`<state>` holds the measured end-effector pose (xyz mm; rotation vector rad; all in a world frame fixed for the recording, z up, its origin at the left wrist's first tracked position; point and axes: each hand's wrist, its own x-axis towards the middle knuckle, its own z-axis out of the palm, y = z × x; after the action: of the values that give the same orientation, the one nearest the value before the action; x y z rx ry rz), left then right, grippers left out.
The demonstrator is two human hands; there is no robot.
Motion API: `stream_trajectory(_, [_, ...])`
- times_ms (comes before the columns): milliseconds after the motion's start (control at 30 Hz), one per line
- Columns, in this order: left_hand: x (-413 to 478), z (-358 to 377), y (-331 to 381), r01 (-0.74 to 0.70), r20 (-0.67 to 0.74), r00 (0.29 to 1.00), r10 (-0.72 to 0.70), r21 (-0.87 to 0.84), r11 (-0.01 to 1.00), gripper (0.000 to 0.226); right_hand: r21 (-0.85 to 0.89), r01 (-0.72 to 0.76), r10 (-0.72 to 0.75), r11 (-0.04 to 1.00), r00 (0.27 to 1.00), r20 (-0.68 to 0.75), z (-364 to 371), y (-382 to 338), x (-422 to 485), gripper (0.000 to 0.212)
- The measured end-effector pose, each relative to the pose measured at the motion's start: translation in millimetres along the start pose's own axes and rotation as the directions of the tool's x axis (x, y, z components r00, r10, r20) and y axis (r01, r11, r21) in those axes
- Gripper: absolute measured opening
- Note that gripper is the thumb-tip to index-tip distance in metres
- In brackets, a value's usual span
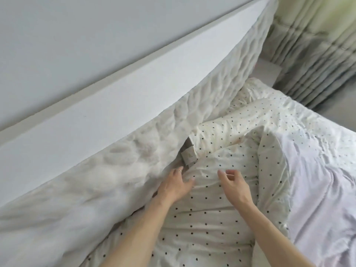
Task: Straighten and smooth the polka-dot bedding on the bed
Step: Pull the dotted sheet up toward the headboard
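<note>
The polka-dot bedding [208, 214] lies rumpled at the head of the bed, bunched against the quilted headboard [134, 151]. The left hand [174, 186] reaches into that gap, thumb on the cloth. Whether its fingers pinch the edge I cannot tell, but it is likely anchoring it. The right hand [236, 186] hovers just above the fabric, fingers apart and loosely curved, holding nothing and seemingly poised to sweep creases flat.

A: Left hand [176, 185]?
B: On the polka-dot bedding [208, 218], against the headboard [134, 151] on its left. Label [189, 156] just beyond the fingertips.
A: Right hand [234, 185]?
B: Beside the left one, over the same bedding. Pillow [240, 120] beyond it, other sheet [317, 180] to its right, curtain [317, 45] far behind.
</note>
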<state>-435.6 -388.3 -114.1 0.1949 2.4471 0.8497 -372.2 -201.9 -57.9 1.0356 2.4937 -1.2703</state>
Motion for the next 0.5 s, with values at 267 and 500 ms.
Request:
stream_trajectory(267, [49.8,36.1,60.3,-0.102,0.05,0.994,0.101,0.038,0.994,0.052,0.125,-0.357,0.35,0.926,0.934,0.077,-33.8,-8.7,93.9,0.132])
stream_trajectory(500, [19.2,4.9,73.3,-0.392,-0.157,0.824,0.544,0.535,0.748,0.036,0.318,-0.308,0.33,0.897,0.944,-0.019,-53.7,-12.6,112.2,0.031])
